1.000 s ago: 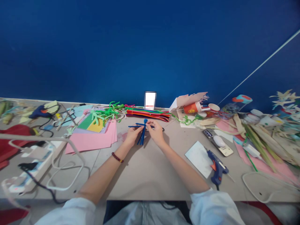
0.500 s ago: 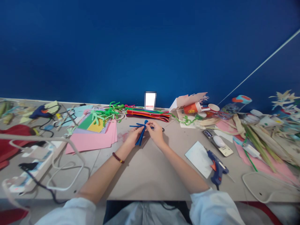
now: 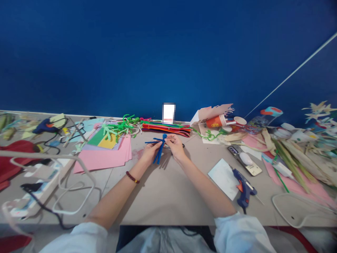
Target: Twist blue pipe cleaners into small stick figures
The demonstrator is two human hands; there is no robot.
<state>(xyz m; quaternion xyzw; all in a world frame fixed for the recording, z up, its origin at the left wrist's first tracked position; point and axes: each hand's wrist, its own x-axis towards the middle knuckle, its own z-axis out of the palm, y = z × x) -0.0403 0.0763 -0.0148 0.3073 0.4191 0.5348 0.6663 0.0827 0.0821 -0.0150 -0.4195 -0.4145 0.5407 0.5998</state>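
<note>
A small figure of twisted blue pipe cleaners (image 3: 159, 149) is held just above the grey table (image 3: 163, 189) at mid-distance. My left hand (image 3: 149, 153) pinches it from the left, near its lower strands. My right hand (image 3: 176, 147) pinches it from the right, near the looped top and the side arms. Both hands have their fingers closed on the figure. A beaded bracelet (image 3: 131, 176) is on my left wrist.
Pink and coloured paper sheets (image 3: 105, 154) lie to the left, with green pipe cleaners (image 3: 119, 127) and a bundle of coloured ones (image 3: 168, 128) behind. A blue glue gun (image 3: 243, 188), white card (image 3: 223, 177) and phone (image 3: 244, 160) lie right. Cables and a power strip (image 3: 39, 189) sit far left.
The blue figure has tilted slightly and my right hand has shifted a little upward along it. Both hands keep their hold.
</note>
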